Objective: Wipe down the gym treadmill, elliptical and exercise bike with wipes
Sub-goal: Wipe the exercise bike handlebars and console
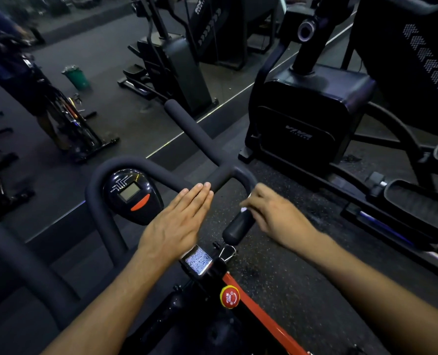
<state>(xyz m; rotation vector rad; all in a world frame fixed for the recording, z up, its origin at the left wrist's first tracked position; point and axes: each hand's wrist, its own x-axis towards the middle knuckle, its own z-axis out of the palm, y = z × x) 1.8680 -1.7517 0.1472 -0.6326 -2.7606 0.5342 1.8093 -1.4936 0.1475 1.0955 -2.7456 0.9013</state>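
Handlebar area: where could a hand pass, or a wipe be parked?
Free: speckled floor between the bike's red frame and the elliptical. Crowded: the centre, where left hand, console and right hand on the handlebar end cluster.

The right hand [274, 213] is blurry, and the white wipe [244, 209] under it mostly hides. The elliptical [312, 108] (upper right) runs off the picture's edge.
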